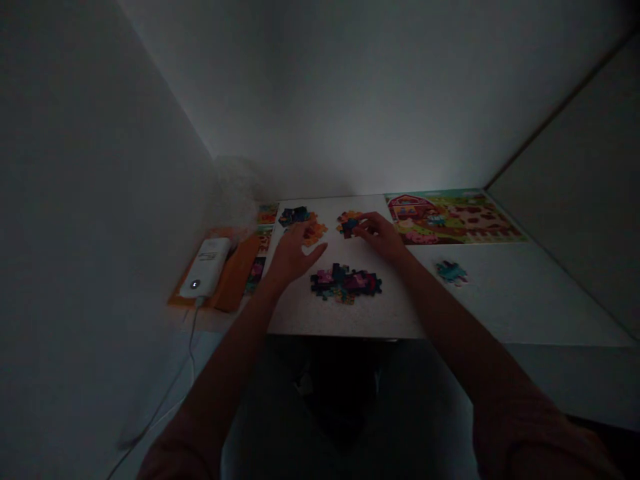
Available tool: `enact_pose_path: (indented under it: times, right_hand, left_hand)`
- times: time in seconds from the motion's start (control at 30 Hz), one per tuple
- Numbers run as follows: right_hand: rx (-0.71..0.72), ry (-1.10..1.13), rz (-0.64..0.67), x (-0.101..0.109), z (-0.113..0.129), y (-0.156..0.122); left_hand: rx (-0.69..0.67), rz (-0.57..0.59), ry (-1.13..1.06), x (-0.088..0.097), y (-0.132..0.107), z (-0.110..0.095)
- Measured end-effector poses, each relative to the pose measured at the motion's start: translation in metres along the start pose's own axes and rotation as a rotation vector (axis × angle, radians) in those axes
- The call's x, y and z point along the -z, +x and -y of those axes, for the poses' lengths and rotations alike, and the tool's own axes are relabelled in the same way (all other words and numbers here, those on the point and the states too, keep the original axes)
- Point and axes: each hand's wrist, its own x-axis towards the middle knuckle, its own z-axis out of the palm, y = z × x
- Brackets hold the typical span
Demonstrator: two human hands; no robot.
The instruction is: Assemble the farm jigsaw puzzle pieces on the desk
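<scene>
My left hand point(294, 252) is open, thumb spread wide, its fingers over a cluster of orange jigsaw pieces point(317, 230). Dark blue jigsaw pieces point(294, 215) lie just beyond those fingers. The fingers of my right hand point(379, 235) are bent at a small pile of orange and blue jigsaw pieces point(345, 217). A dark blue jigsaw piece point(350, 227) shows at its thumb and fingertips, seemingly pinched; the dim light blurs the contact. Nearer me, between my forearms, lies a joined-looking group of dark, pink and green jigsaw pieces point(345, 283).
Right of my right arm lie a few teal jigsaw pieces point(451, 272). A farm picture sheet point(450, 217) spans the back right of the white table point(345, 323). At left, a white power bank point(206, 267) with a cable rests on an orange envelope point(237, 273). Walls close in the table.
</scene>
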Motion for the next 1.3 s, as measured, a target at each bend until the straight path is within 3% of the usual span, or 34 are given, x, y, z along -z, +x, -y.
enact_pose_path:
  times: [0.1, 0.2, 0.33, 0.47, 0.73, 0.83, 1.0, 1.1, 1.2, 1.3]
  right_hand:
    - [-0.017, 0.096, 0.075, -0.009, 0.006, -0.003]
    - [-0.039, 0.159, 0.118, -0.013, 0.008, -0.004]
    - [-0.013, 0.169, 0.177, -0.013, 0.010, -0.005]
    - [0.097, 0.089, 0.195, -0.009, 0.010, -0.006]
    - [0.225, -0.121, 0.128, -0.005, 0.011, -0.007]
    - [0.287, -0.144, 0.064, -0.004, 0.010, -0.005]
    - [0.329, -0.158, -0.007, -0.001, 0.007, -0.003]
    - [0.347, -0.150, -0.005, 0.000, 0.006, -0.002]
    - [0.343, -0.136, -0.001, 0.001, 0.006, -0.002]
    - [0.352, -0.148, -0.012, 0.001, 0.005, -0.002]
  left_hand:
    - [-0.039, 0.015, -0.206, -0.051, 0.027, 0.015]
    - [-0.052, 0.038, -0.281, -0.073, 0.036, 0.025]
    - [-0.055, 0.099, -0.274, -0.066, 0.033, 0.030]
    - [-0.067, 0.062, -0.201, -0.057, 0.034, 0.031]
    - [-0.090, 0.058, -0.236, -0.060, 0.035, 0.027]
    - [-0.001, 0.006, -0.418, -0.060, 0.035, 0.026]
    - [0.257, -0.246, -0.743, -0.062, 0.040, 0.029]
    - [0.373, -0.319, -0.737, -0.065, 0.045, 0.037]
    - [0.480, -0.280, -0.696, -0.064, 0.047, 0.042]
    - [0.490, -0.256, -0.557, -0.059, 0.046, 0.041]
